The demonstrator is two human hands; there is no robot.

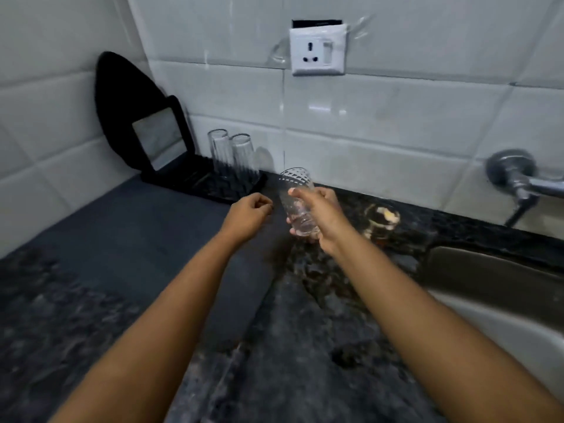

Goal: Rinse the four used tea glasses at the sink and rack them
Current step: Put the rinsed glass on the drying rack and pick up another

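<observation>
Glossy white tiles (pixel 381 141) cover the wall, catching soft reflections. A white socket (pixel 317 50) sits high on it, and a chrome tap fitting (pixel 512 175) juts out at the right. Below runs the dark speckled stone tabletop (pixel 305 346).

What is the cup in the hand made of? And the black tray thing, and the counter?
The cup, held by the right hand, looks like clear glass: you see fingers through it, and its rim has a cut diamond pattern. The black rack looks like matte plastic, though blur leaves that unsure. The counter looks like polished dark stone, speckled and a bit shiny.
</observation>
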